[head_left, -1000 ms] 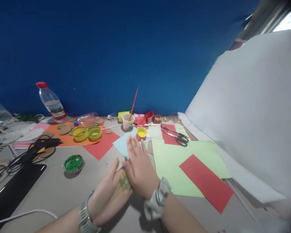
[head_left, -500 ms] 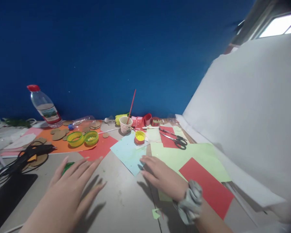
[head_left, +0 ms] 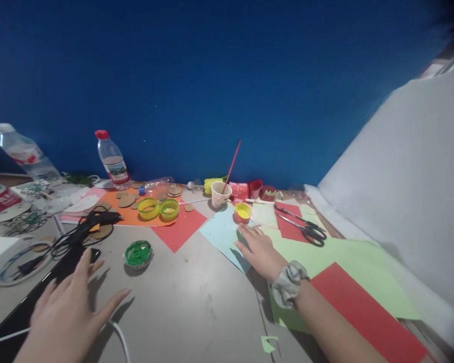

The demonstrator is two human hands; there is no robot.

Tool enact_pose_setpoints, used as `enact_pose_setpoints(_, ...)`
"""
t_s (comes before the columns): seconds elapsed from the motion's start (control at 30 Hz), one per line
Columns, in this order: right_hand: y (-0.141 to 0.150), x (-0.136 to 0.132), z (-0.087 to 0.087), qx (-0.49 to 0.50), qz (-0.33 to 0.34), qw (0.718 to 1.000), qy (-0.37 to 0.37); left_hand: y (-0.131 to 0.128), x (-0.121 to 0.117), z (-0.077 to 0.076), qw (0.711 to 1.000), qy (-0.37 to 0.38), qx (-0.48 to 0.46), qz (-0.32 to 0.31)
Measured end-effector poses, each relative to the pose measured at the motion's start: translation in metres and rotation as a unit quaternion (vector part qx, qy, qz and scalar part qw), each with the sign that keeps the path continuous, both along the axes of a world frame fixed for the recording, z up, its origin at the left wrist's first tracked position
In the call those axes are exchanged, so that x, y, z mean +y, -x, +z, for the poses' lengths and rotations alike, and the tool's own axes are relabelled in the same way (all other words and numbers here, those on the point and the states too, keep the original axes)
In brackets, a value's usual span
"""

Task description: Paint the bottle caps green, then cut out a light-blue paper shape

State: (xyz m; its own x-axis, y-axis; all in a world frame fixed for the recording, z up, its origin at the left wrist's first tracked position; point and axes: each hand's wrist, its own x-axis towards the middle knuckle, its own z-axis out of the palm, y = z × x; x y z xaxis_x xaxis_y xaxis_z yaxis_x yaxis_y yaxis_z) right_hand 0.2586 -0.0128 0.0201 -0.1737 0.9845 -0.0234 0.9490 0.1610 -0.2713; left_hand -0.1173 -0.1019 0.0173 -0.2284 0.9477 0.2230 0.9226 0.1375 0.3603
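Observation:
My left hand (head_left: 70, 307) is spread with nothing in it, over the black flat device (head_left: 18, 305) and a white cable (head_left: 119, 335) at the lower left. Beyond its fingers stands a small dish of green paint (head_left: 138, 253). My right hand (head_left: 260, 250), wearing a grey scrunchie at the wrist, reaches over the light blue paper (head_left: 221, 234) with fingers stretched out and apart. Its fingertips are just in front of a small red cup of yellow paint (head_left: 242, 212); whether they touch it I cannot tell. A patterned paper cup (head_left: 221, 195) holding a red stick (head_left: 232, 166) stands behind.
Scissors (head_left: 306, 232) lie on red paper at the right, near light green sheets (head_left: 363, 257) and a red sheet (head_left: 366, 312). Yellow-green rings (head_left: 148, 208), cardboard discs (head_left: 126, 200) and a red-capped bottle (head_left: 114, 164) are at the left. Black cables (head_left: 85, 227) tangle there; white sheeting (head_left: 408, 176) rises right.
The view has turned left. My left hand has moved left, uncovering the green paint dish. My right hand has gone forward, closer to the yellow paint cup.

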Motion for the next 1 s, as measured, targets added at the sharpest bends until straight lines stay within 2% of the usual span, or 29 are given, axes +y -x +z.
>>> enact_pose_setpoints(0.07,-0.002,-0.005,-0.003,0.005,0.006,1.0,-0.011,-0.013,0.012,0.003,0.998,0.05,0.038,-0.011)
enact_pose_setpoints(0.13,-0.006,-0.012,-0.004,0.02,0.011,0.999,-0.023,-0.024,0.023,0.005,0.995,0.077,0.025,-0.049)
enact_pose_setpoints(0.27,-0.02,-0.026,-0.003,0.069,0.002,0.996,-0.061,-0.034,0.041,0.006,0.997,0.035,0.066,-0.035)
enact_pose_setpoints(0.43,-0.043,-0.033,-0.005,0.145,-0.037,0.986,-0.077,-0.032,0.051,0.005,0.996,-0.021,0.055,-0.067)
enact_pose_setpoints(0.53,-0.053,-0.029,-0.008,0.19,-0.074,0.977,-0.059,-0.043,0.058,0.015,0.994,-0.026,0.029,-0.106)
enact_pose_setpoints(0.6,-0.057,-0.027,-0.011,0.208,-0.092,0.972,-0.052,-0.061,0.068,0.025,0.99,-0.025,0.018,-0.134)
enact_pose_setpoints(0.7,-0.057,-0.027,-0.012,0.21,-0.093,0.971,-0.071,-0.098,0.094,0.036,0.984,-0.014,0.022,-0.174)
enact_pose_setpoints(0.8,-0.055,-0.029,-0.012,0.197,-0.078,0.971,-0.113,-0.13,0.134,0.043,0.98,-0.014,0.077,-0.182)
enact_pose_setpoints(0.9,-0.054,-0.032,-0.011,0.192,-0.074,0.969,-0.137,-0.145,0.177,0.05,0.982,0.013,0.124,-0.139)
enact_pose_setpoints(1.0,-0.054,-0.032,-0.01,0.192,-0.072,0.968,-0.146,-0.148,0.213,0.055,0.984,0.054,0.152,-0.083)
